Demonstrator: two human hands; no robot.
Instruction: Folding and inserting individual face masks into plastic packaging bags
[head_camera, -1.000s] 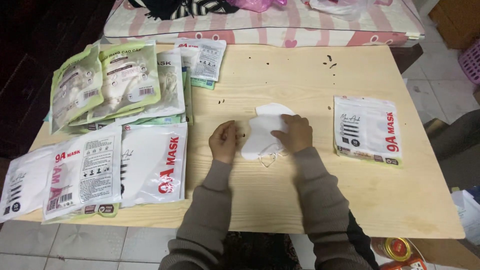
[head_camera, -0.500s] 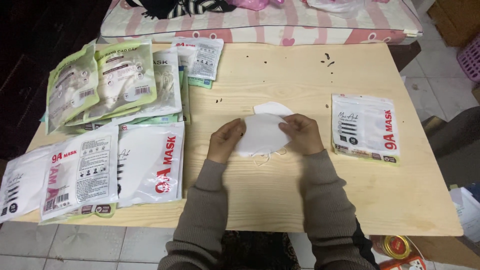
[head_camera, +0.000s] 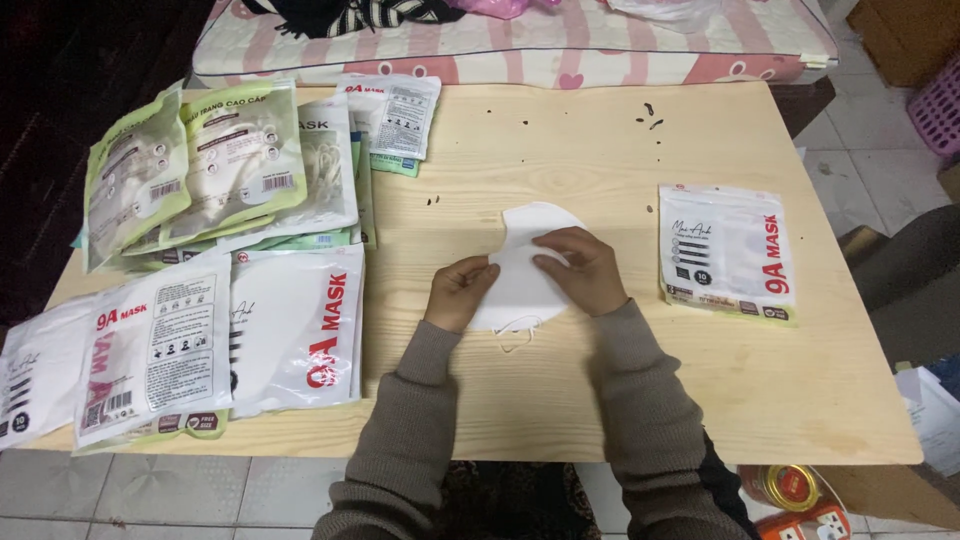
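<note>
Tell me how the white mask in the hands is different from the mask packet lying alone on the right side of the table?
The white mask is bare and plain, while the mask packet is a sealed bag with red and black print. The left hand and right hand touch the mask; nothing touches the packet. The mask has curved edges; the packet is rectangular. Both are mostly white and lie on the wooden table.
</note>
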